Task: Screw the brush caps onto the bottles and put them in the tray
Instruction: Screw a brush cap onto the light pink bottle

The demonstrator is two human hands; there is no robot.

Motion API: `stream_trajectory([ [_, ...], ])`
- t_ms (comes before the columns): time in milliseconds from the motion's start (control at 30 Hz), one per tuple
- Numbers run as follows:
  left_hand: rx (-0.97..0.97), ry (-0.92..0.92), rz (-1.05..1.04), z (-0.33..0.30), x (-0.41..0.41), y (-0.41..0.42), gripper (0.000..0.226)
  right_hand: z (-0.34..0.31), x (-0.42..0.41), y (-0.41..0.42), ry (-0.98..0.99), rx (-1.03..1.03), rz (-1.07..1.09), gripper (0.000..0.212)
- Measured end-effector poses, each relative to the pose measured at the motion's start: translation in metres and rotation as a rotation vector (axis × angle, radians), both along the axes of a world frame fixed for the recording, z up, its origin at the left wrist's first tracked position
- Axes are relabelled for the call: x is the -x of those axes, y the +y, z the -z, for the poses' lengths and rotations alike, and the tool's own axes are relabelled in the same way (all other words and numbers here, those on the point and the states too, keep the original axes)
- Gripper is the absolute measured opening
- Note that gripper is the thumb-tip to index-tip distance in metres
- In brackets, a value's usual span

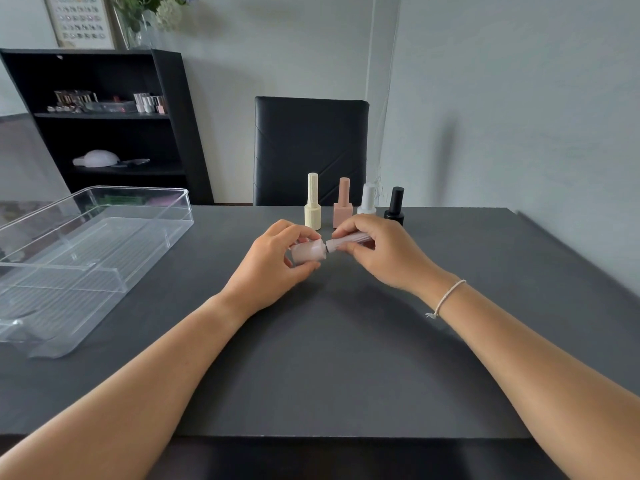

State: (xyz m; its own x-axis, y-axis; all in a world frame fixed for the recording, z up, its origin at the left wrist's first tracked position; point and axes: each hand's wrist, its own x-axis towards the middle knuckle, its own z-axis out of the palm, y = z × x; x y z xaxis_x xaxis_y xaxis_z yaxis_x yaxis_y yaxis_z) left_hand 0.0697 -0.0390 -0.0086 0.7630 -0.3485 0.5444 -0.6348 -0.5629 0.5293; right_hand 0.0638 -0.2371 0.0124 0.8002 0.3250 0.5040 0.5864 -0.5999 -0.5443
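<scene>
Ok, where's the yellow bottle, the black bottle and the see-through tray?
yellow bottle (312,216), head view, ribbed body.
black bottle (394,213), head view, round body.
see-through tray (180,211), head view, far right corner wall.

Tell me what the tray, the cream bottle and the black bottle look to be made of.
Tray: clear hard plastic, probably acrylic; see-through with glinting edges.
Cream bottle: opaque, matte, ribbed; looks like plastic or coated glass, unclear which.
Black bottle: opaque with a slight sheen; material unclear.

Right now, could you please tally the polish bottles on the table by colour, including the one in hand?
Cream bottle: 1
Dusty pink bottle: 1
White bottle: 1
Black bottle: 1
Pale pink bottle, held in both hands: 1
Total: 5
</scene>
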Motion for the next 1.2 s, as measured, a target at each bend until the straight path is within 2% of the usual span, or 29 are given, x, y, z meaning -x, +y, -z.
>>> stream_trajectory([
  [200,0.009,-0.014,0.021,-0.0003,0.0021,-0.002,0.032,0.0044,-0.0013,-0.0003,0.036,-0.004,-0.013,0.015],
  [300,0.003,-0.024,0.025,-0.0005,0.0027,-0.0022,0.031,0.0061,-0.0016,-0.0006,0.06,0.006,-0.057,0.002],
  [433,0.007,-0.015,0.026,-0.0011,0.0025,-0.002,0.031,0.0052,-0.0027,-0.004,0.106,0.003,-0.058,0.016],
  [567,-0.005,-0.011,0.026,-0.0005,0.0027,-0.0021,0.031,0.0048,-0.0039,-0.0053,0.103,-0.019,-0.021,0.005],
  [733,0.004,-0.014,0.031,-0.0013,0.004,-0.0034,0.032,0.0054,-0.0032,-0.0056,0.111,0.022,0.05,0.036],
  [800,0.003,-0.012,0.032,-0.0015,0.0044,-0.0038,0.032,0.0054,-0.0024,-0.0052,0.127,0.014,0.052,0.042],
  [833,0.002,-0.012,0.03,-0.0015,0.0045,-0.0039,0.032,0.0053,-0.0019,-0.0052,0.131,0.016,0.045,0.04],
  [933,0.013,-0.013,0.024,-0.0018,0.005,-0.0035,0.031,0.0048,-0.0016,-0.0056,0.137,0.013,-0.016,0.009],
  [1133,0.014,-0.018,0.029,-0.0011,0.0042,-0.003,0.032,0.0052,-0.0021,-0.0073,0.128,0.003,0.001,0.009],
  [1200,0.027,-0.026,0.03,-0.0005,0.004,-0.0029,0.031,0.0048,-0.0026,-0.0083,0.112,0.015,0.045,0.02],
])
